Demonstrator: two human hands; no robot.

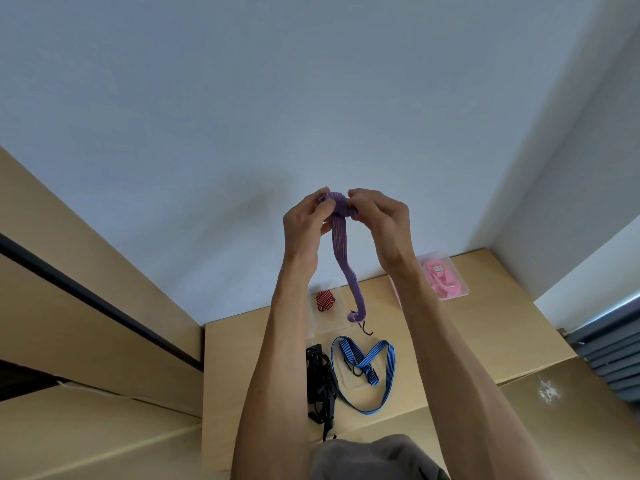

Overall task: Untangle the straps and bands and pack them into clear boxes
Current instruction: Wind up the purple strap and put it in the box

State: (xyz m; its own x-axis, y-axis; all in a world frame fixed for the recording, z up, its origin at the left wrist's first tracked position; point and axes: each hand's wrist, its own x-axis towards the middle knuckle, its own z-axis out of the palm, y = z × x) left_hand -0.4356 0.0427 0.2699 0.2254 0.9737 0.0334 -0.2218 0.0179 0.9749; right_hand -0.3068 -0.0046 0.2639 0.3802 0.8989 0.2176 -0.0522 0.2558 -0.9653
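Left hand, right hand grip knotted purple strap

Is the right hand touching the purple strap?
Touching. The head view shows the right hand pinching the knot at the top of the purple strap, with the left hand gripping the other side.

Both forearms raised, bare. Left hand and right hand held close together at equal height, fingers curled, pinching a strap.

light wooden table: two clear boxes, one with a red-striped bundle, one with pink bands; blue striped strap; black strap tangle.
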